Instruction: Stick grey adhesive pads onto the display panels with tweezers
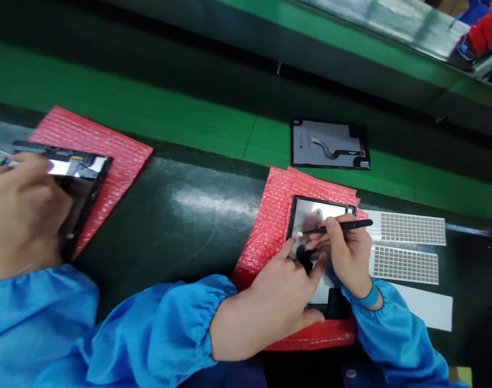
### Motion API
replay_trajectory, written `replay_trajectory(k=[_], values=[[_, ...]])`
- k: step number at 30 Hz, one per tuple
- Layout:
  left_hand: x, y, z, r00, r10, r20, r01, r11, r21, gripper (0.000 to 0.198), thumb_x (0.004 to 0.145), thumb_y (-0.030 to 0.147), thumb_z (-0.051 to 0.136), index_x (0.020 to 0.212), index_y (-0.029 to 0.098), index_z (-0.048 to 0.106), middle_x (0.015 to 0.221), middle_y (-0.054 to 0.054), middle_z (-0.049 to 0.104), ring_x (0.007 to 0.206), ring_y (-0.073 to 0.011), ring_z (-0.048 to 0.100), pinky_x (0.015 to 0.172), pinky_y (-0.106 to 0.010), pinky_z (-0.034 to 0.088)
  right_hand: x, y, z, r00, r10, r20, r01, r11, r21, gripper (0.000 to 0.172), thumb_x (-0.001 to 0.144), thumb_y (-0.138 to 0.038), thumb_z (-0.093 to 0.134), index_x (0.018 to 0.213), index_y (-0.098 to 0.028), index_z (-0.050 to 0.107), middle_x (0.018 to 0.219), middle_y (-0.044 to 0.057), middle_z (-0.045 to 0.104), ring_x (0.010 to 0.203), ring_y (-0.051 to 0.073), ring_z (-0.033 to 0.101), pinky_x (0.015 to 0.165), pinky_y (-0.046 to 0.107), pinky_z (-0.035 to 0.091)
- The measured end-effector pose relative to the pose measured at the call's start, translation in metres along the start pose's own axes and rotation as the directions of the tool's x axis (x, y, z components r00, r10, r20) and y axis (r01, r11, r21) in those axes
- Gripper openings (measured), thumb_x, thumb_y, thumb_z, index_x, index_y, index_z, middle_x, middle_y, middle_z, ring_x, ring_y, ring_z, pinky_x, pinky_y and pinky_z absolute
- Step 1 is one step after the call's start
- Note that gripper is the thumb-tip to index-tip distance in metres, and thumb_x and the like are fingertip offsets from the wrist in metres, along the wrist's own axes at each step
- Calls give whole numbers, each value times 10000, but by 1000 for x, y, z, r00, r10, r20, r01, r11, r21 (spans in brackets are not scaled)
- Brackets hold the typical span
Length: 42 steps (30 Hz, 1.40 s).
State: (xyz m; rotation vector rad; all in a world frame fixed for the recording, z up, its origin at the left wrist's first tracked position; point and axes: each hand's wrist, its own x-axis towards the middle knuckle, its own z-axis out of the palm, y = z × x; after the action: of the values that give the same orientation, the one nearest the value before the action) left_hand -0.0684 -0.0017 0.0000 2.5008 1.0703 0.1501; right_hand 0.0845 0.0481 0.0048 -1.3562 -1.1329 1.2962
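Observation:
My right hand pinches a pair of black tweezers, their tips pointing left. At the tips is a small white piece, just above or touching the back of a display panel; I cannot tell which. Fingers spread, my left hand rests on the panel's left side, thumb near its lower edge. Beneath the panel lies red bubble wrap. A dark flex cable on the panel is partly hidden by my hands.
Right of the panel lie two sheets of small grey squares and a white sheet. Another panel with a flex cable lies behind. At left, a co-worker's hand is over a panel on red bubble wrap.

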Motion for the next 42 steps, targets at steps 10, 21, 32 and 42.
replay_trajectory(k=[10,21,32,42], values=[[-3,5,11,997,-78,-4,76,987,-141,630,890,582,596,1436,268,626,1067,-59,796,1183,-386,719,1223,-608,392,6,11,6,999,31,-11,-32,989,-147,329,1001,-538,690,898,-225,669,710,43,805,556,228,788,485,304,670],[-4,5,19,994,-107,-15,102,975,-199,588,920,542,510,1446,311,634,1071,-38,788,1199,-389,715,1166,-642,427,4,14,6,1000,-2,-17,-1,982,-191,290,1023,-491,679,882,-237,670,713,37,804,565,220,788,480,297,661],[-8,-9,12,998,-59,-27,53,986,-161,648,935,611,409,1471,297,594,1067,-4,782,1255,-337,703,1183,-585,434,4,18,6,999,44,-7,-44,985,-165,292,1006,-506,694,948,-221,677,726,28,804,570,206,793,511,286,680],[6,-19,-27,997,38,62,-32,995,-93,577,965,619,547,1386,238,652,972,-30,799,1089,-295,761,1170,-513,443,8,20,2,999,24,-41,-21,998,63,353,998,-574,661,932,-229,628,680,11,788,496,194,762,462,275,656]])
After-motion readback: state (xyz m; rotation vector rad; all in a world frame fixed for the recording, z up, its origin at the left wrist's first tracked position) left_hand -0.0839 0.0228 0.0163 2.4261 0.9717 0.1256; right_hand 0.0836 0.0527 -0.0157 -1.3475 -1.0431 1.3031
